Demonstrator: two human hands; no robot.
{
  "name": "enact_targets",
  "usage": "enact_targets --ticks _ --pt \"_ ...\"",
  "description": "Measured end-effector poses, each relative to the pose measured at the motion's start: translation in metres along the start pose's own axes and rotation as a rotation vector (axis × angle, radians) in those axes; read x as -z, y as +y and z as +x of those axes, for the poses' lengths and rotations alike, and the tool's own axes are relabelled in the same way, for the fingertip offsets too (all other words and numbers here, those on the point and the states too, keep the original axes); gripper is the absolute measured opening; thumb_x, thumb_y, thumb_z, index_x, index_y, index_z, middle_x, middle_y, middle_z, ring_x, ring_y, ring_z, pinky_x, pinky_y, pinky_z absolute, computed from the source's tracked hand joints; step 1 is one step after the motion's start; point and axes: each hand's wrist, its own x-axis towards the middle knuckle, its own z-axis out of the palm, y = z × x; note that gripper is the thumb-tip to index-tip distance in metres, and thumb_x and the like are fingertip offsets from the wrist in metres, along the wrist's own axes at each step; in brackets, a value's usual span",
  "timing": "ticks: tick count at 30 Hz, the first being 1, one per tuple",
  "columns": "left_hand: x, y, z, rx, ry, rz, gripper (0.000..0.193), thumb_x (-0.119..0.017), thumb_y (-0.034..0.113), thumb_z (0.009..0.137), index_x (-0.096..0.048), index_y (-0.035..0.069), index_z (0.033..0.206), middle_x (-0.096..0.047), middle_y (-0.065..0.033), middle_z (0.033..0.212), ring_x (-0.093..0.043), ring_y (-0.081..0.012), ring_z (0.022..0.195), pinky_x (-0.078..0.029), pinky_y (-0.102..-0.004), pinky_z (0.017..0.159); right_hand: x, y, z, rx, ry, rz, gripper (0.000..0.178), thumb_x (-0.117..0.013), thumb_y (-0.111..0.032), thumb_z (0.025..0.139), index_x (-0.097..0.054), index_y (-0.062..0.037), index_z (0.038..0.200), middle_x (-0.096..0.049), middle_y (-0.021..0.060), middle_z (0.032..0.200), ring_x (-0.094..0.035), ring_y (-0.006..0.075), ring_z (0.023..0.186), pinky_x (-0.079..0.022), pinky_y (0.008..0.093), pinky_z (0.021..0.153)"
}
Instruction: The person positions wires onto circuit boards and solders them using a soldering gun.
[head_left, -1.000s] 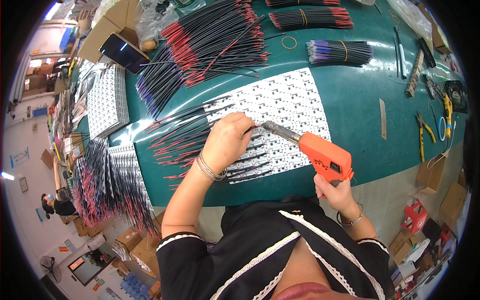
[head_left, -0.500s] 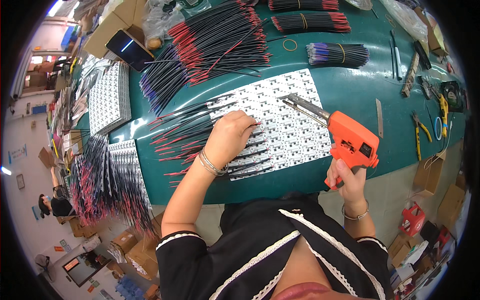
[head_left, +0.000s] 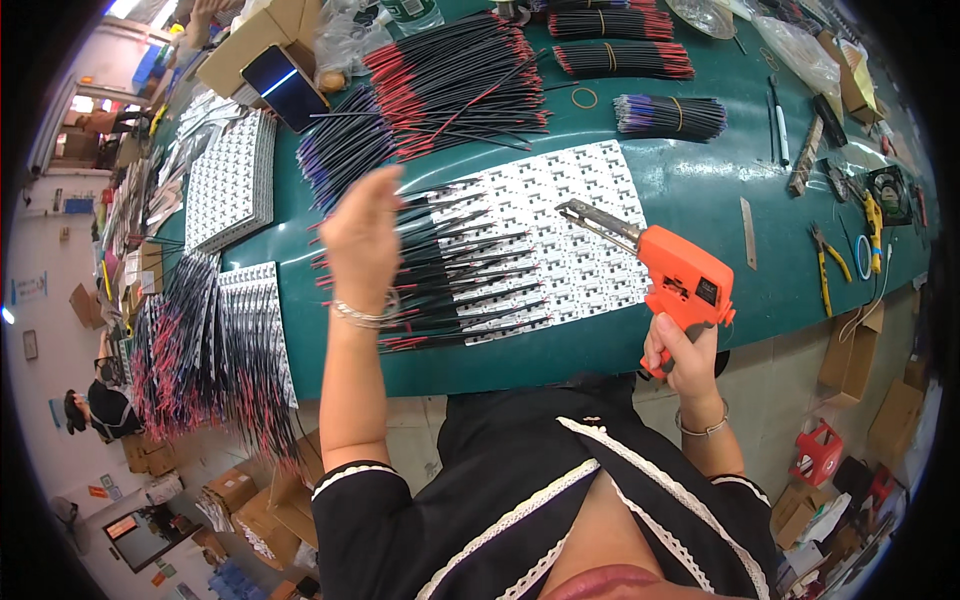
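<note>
Fingers [head_left: 668, 352] of the right hand [head_left: 680, 360] wrap tightly round the grip of an orange soldering gun [head_left: 680, 283], a boxy pistol-shaped tool with a black panel on its side and a long grey metal tip. It is held above the near edge of the green table [head_left: 690, 190], its tip over a white panel of small circuit boards [head_left: 560, 215]. Black wires with red ends [head_left: 455, 285] lie fanned across that panel's left part. Above them the left hand [head_left: 362, 235] is raised, fingers loosely together, holding nothing I can make out. Yellow-handled pliers [head_left: 828, 268] lie well to the right.
</note>
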Motion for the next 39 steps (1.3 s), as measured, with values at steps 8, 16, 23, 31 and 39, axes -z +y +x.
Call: enact_targets --ticks 8,16,23,31,39 --pt "-0.011 0.024 -0.007 0.078 -0.380 0.067 0.014 -0.062 0.013 0.077 -0.062 0.001 0.083 -0.063 -0.0105 0.077 -0.059 -0.0198 0.065 -0.045 -0.0286 0.061 -0.010 0.009 -0.001 -0.037 -0.004 -0.021 0.020 -0.051 -0.010 0.083 -0.046 0.0037 0.096 -0.044 0.0025 0.054 -0.042 0.0088 0.039 -0.036 0.0215 0.038" --pt "-0.070 0.017 -0.018 0.141 -0.696 0.142 0.025 -0.064 0.023 0.071 -0.059 -0.001 0.070 -0.057 -0.0150 0.061 -0.057 -0.0293 0.059 -0.045 -0.0344 0.058 -0.012 0.014 -0.005 -0.087 -0.024 -0.093 0.020 -0.054 -0.012 0.083 -0.047 0.0034 0.094 -0.045 0.0019 0.053 -0.044 0.0082 0.039 -0.037 0.0210 0.038" --pt "-0.077 0.012 -0.014 0.168 -0.695 0.154 0.023 -0.064 0.022 0.066 -0.058 0.000 0.067 -0.056 -0.0114 0.058 -0.057 -0.0246 0.056 -0.044 -0.0320 0.057 -0.013 0.017 -0.001 -0.085 -0.004 -0.064 0.019 -0.054 -0.013 0.083 -0.048 0.0033 0.092 -0.046 0.0017 0.053 -0.045 0.0079 0.039 -0.038 0.0215 0.037" --pt "-0.079 0.015 -0.014 0.189 -0.692 0.200 0.021 -0.063 0.021 0.064 -0.058 0.000 0.064 -0.056 -0.0110 0.057 -0.057 -0.0244 0.056 -0.044 -0.0317 0.057 -0.010 0.019 -0.001 -0.132 -0.023 -0.054 0.016 -0.055 -0.011 0.082 -0.049 0.0006 0.091 -0.047 0.0007 0.055 -0.044 0.0063 0.039 -0.037 0.0204 0.037" --pt "-0.081 0.019 -0.012 0.189 -0.707 0.207 0.020 -0.063 0.020 0.063 -0.058 0.000 0.063 -0.056 -0.0119 0.058 -0.057 -0.0253 0.056 -0.045 -0.0322 0.058 -0.005 0.014 -0.004 -0.101 0.021 -0.014 0.019 -0.054 -0.013 0.083 -0.048 0.0029 0.091 -0.045 0.0023 0.052 -0.043 0.0088 0.038 -0.036 0.0220 0.037"
